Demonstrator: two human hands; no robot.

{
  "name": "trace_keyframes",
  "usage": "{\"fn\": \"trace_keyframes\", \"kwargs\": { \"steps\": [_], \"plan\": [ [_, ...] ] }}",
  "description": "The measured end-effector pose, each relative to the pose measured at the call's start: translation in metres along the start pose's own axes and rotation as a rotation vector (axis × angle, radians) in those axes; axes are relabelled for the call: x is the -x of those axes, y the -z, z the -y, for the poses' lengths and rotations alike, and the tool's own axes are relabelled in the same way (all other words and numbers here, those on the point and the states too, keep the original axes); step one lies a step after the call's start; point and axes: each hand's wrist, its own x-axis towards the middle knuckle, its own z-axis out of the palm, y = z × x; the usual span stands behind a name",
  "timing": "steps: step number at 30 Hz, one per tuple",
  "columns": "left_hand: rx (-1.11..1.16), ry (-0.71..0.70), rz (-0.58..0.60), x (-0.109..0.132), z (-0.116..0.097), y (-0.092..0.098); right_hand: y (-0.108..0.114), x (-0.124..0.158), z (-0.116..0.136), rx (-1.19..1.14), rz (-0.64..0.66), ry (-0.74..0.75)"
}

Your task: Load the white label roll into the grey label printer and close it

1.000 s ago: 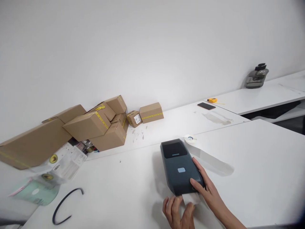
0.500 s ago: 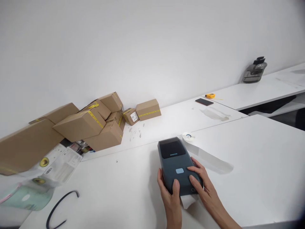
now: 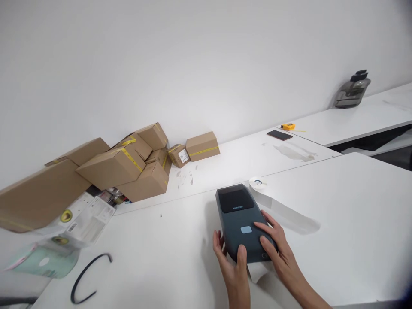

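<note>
A dark blue-grey label printer (image 3: 240,240) with a black window at its far end and a light blue button is held between my hands over the white table. My left hand (image 3: 234,268) grips its near left corner, thumb on the top face. On the right side, my right hand (image 3: 279,246) wraps the edge, with its thumb and index finger on the top near the button. White paper (image 3: 257,270) hangs below the near end. Just beyond the printer lies a white label roll (image 3: 258,183), its loose strip (image 3: 289,213) stretching to the right.
Cardboard boxes (image 3: 112,169) are piled at the back left, near clear packets (image 3: 92,216) and a green pouch (image 3: 48,259). A black curved band (image 3: 84,277) lies at front left. Farther right are a phone (image 3: 280,135), a yellow tape measure (image 3: 289,127) and a bottle (image 3: 353,91).
The whole view has shifted slightly, so things appear a little farther right. Both hands still hold the printer; the fingers of my left hand show a bit more apart at its side.
</note>
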Motion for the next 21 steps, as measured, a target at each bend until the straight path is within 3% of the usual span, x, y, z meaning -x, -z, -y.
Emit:
{"fn": "trace_keyframes", "kwargs": {
  "steps": [3,7,10,12,15,21],
  "plan": [
    [-0.037,0.049,-0.139,0.020,0.018,0.011,0.005,-0.001,0.000,0.040,0.034,0.040],
    [0.140,0.497,0.178,0.036,0.033,0.008,0.005,-0.001,-0.001,0.038,0.028,0.074],
    [0.250,0.660,0.310,0.033,0.025,-0.003,0.004,-0.002,-0.001,0.044,0.017,0.086],
    [0.243,0.627,0.340,0.030,0.017,-0.008,0.005,-0.002,-0.002,0.050,0.021,0.094],
    [0.180,0.469,0.337,0.028,0.014,-0.009,0.006,-0.002,-0.001,0.064,0.030,0.107],
    [0.014,0.279,0.301,0.031,0.029,-0.010,0.005,-0.005,0.006,0.203,-0.009,0.213]
  ]
}}
